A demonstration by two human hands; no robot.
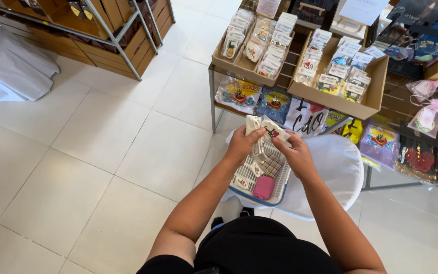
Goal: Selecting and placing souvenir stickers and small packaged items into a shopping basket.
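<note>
Both hands, left hand (pixel 240 144) and right hand (pixel 295 153), grip a small cream pouch (pixel 265 130) above the white basket (pixel 281 189), hiding the pouch's lower part and much of the basket's contents.

Two cardboard trays (pixel 366 109) sit on the metal shelf, packed upright with small clear packets (pixel 343 71) on white header cards. Below them hang flat bright bags (pixel 238 95), yellow, blue and purple, and a white sign (pixel 363 10) stands at the top.

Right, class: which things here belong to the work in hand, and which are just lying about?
In hand: left hand, right hand, cream cloth pouches, white basket, pink pouch.

Lying about: cardboard trays of packets, organza bags, white cloth.
</note>
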